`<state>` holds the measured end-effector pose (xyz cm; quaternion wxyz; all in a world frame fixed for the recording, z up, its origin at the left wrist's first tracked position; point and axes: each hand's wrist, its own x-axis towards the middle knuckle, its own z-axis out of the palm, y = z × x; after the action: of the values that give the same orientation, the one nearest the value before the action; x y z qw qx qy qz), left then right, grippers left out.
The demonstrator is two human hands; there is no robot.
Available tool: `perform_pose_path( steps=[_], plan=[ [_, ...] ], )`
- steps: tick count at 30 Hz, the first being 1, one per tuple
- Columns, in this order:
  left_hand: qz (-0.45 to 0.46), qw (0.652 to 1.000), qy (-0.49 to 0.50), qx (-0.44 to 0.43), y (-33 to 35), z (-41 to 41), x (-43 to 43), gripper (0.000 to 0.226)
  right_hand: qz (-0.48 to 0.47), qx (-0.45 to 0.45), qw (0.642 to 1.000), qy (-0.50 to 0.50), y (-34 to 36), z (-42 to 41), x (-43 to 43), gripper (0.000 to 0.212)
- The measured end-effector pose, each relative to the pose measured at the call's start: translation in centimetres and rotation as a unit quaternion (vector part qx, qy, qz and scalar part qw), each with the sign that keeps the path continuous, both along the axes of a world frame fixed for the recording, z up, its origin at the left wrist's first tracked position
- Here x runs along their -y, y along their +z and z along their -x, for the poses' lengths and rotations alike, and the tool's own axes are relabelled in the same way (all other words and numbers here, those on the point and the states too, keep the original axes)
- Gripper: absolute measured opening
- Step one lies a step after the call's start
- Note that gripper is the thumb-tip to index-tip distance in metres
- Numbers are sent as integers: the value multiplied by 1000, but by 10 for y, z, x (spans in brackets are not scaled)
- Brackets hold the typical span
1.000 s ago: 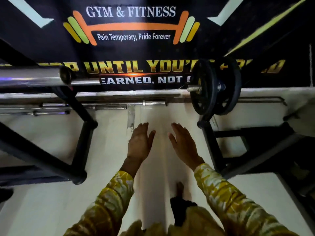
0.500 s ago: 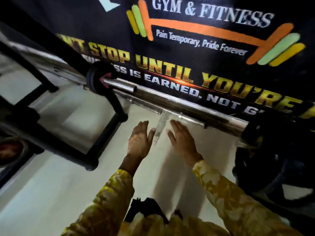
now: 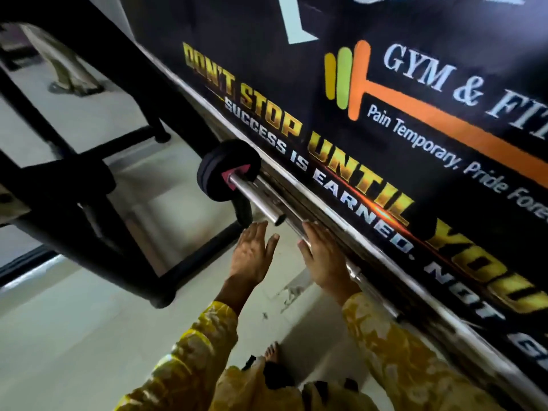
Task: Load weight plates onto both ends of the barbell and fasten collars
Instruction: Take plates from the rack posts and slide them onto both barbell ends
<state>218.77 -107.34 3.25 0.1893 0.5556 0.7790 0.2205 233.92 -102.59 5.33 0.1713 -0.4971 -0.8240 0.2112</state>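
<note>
Both hands are extended forward, palms down, fingers straight and spread, gripping nothing. The left hand hovers over the pale floor, just below the open end of the barbell sleeve. The right hand lies against the chrome bars stored along the foot of the wall banner; contact cannot be confirmed. The sleeve projects from a small black weight plate with a red centre mark, seated at the rack upright. The black rack frame occupies the left side. Yellow patterned sleeves cover both forearms.
</note>
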Motion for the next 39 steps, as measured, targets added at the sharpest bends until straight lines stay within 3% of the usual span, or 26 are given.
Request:
perform_pose_path(
  steps=[6, 13, 15, 19, 21, 23, 27, 34, 39],
  plan=[
    [0, 998, 67, 22, -5, 32, -69, 50, 10, 10, 998, 54, -7, 45, -99, 56],
    [-3, 958, 270, 91, -50, 77, -148, 49, 26, -9, 987, 161, -58, 135, -223, 55],
    [-9, 913, 367, 179, -73, 89, -170, 49, 24, -22, 982, 187, -75, 155, -251, 59],
    [-100, 778, 531, 321, -127, 114, -207, 54, 14, -89, 975, 204, -118, 192, -302, 68],
    [-188, 725, 569, 340, -154, 128, -217, 56, 35, -136, 969, 204, -138, 204, -318, 69],
    [-257, 695, 578, 342, -176, 139, -222, 60, 43, -193, 957, 213, -160, 213, -329, 67],
    [-297, 715, 551, 311, -185, 147, -227, 62, 30, -276, 941, 196, -170, 221, -334, 66],
    [-300, 731, 543, 285, -193, 149, -222, 63, 47, -303, 940, 149, -175, 234, -329, 68],
    [-275, 780, 505, 246, -193, 158, -208, 72, 94, -308, 932, 165, -188, 216, -330, 76]
  ],
)
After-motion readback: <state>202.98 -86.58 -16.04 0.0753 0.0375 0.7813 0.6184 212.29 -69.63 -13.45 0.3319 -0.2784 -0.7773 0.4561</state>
